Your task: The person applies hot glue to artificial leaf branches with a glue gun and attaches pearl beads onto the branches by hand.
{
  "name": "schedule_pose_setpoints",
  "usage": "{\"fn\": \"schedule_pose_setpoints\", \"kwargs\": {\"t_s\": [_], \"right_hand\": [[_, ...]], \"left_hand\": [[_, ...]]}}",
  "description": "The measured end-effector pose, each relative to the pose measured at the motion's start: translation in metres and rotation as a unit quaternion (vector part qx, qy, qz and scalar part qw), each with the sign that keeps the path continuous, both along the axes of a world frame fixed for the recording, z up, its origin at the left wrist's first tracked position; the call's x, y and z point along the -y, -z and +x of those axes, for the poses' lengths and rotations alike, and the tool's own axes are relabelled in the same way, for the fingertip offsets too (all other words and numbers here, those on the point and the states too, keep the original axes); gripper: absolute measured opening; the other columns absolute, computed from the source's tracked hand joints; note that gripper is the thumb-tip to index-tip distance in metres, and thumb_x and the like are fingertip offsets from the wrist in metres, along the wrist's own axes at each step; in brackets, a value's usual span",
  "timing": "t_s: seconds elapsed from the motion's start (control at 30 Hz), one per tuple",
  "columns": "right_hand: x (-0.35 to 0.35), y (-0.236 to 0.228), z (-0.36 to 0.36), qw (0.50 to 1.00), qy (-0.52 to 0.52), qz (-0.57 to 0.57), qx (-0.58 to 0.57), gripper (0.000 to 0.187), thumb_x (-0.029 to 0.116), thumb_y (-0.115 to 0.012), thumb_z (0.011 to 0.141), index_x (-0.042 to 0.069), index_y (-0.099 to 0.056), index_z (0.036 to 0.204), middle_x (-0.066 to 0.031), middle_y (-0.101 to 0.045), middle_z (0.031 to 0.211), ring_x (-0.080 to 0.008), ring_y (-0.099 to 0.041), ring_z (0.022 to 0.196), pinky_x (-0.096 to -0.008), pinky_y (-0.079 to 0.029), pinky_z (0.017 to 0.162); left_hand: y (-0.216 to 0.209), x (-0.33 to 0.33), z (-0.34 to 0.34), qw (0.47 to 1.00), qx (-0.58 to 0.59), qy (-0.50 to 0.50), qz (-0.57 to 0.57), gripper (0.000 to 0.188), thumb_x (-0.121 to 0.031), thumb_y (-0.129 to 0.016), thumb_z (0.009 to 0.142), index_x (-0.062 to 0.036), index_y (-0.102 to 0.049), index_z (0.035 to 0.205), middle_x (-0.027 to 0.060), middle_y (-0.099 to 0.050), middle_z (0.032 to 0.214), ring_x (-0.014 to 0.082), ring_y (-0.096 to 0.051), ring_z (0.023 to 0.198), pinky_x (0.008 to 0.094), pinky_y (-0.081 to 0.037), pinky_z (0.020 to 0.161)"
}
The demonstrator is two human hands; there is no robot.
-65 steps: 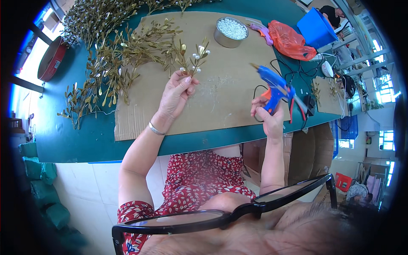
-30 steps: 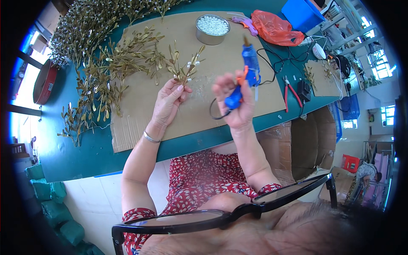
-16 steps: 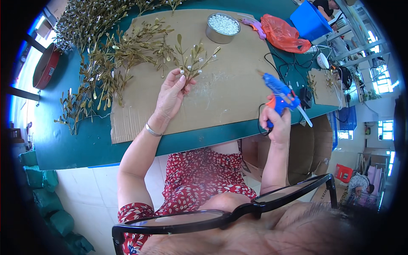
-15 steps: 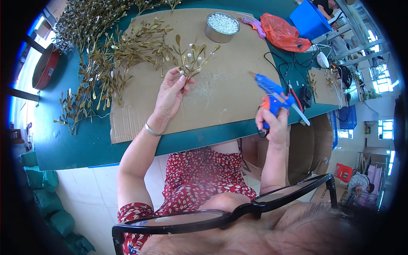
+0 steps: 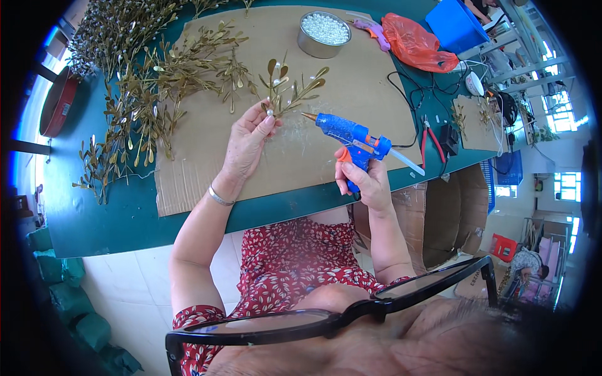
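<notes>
Between the fingers of my left hand (image 5: 249, 141) is a gold artificial leaf sprig (image 5: 290, 94) with white pearl beads on it. My right hand (image 5: 370, 182) is wrapped round the handle of a blue glue gun (image 5: 343, 130) with an orange trigger. A translucent glue stick (image 5: 406, 161) sticks out of its back. The gun's metal nozzle points left at the sprig, a short gap away from it. Beyond my hands, a round tin (image 5: 323, 39) holds many white pearl beads. Cardboard (image 5: 213, 141) lies under the work.
Gold leaf sprigs (image 5: 135, 106) pile up at the left, with beaded stems (image 5: 113, 37) behind. A red round pan (image 5: 59, 103) stands at the left edge. Red-handled pliers (image 5: 433, 139), black cables (image 5: 407, 94), a red plastic bag (image 5: 414, 44) and a blue bin (image 5: 456, 28) occupy the right side.
My right hand has brought the glue gun leftward, so its nozzle is now close to the sprig. My left hand still holds the sprig in nearly the same place.
</notes>
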State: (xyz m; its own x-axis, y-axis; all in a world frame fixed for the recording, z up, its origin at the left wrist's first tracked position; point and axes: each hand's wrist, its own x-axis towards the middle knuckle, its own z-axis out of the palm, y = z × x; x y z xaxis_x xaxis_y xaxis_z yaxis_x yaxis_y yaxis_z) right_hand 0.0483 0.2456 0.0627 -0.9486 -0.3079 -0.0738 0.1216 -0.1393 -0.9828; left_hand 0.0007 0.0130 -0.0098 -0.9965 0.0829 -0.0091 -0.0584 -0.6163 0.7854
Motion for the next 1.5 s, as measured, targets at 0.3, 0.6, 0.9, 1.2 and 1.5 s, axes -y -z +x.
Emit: {"fn": "schedule_pose_setpoints", "kwargs": {"t_s": [0.3,0.6,0.9,1.2,1.5], "right_hand": [[-0.0016,0.0012,-0.0056,1.0,-0.005,-0.014,0.011,0.025,0.015,-0.061,0.085,-0.002,-0.054,0.103,-0.0071,-0.059,0.072,-0.0105,-0.053,0.049,-0.0211,-0.043,0.044],[-0.0034,0.0024,-0.0065,1.0,-0.011,-0.006,0.013,0.024,0.017,-0.06,0.086,-0.001,-0.055,0.101,-0.0056,-0.058,0.071,-0.0097,-0.053,0.049,-0.0206,-0.039,0.044],[-0.0044,0.0027,-0.0057,1.0,-0.011,-0.011,0.014,0.025,0.014,-0.06,0.085,-0.002,-0.054,0.103,-0.0076,-0.058,0.071,-0.0106,-0.052,0.049,-0.0213,-0.042,0.044],[-0.0055,0.0046,-0.0067,1.0,-0.012,-0.001,0.012,0.024,0.014,-0.06,0.085,-0.002,-0.054,0.102,-0.0071,-0.058,0.071,-0.0105,-0.052,0.049,-0.0209,-0.042,0.044],[-0.003,0.004,-0.008,1.0,0.0,-0.003,0.014,0.024,0.016,-0.061,0.085,-0.001,-0.055,0.101,-0.0053,-0.058,0.072,-0.0095,-0.052,0.05,-0.0209,-0.04,0.045]], "left_hand": [[0.002,0.0004,0.0005,0.998,-0.023,-0.008,-0.061,0.044,-0.012,-0.059,0.091,0.004,-0.046,0.13,0.0029,-0.06,0.101,0.0087,-0.056,0.089,0.0209,-0.042,0.075],[-0.0003,0.0,0.0009,0.997,-0.016,-0.001,-0.082,0.045,-0.012,-0.057,0.092,0.0047,-0.043,0.132,0.0022,-0.059,0.101,0.0087,-0.054,0.089,0.0209,-0.04,0.077],[0.0014,0.0008,0.0009,0.995,-0.023,0.0,-0.095,0.047,-0.011,-0.057,0.092,0.0053,-0.042,0.133,0.003,-0.059,0.104,0.0087,-0.054,0.091,0.0209,-0.041,0.078],[0.0002,0.0005,0.0005,0.995,-0.018,-0.006,-0.097,0.047,-0.011,-0.057,0.092,0.0054,-0.042,0.133,0.0032,-0.059,0.106,0.0091,-0.055,0.092,0.0208,-0.04,0.077],[0.0004,-0.0004,-0.0001,0.996,-0.013,-0.002,-0.092,0.047,-0.011,-0.058,0.091,0.0048,-0.042,0.132,0.003,-0.059,0.108,0.0095,-0.055,0.092,0.0209,-0.04,0.076]]}}
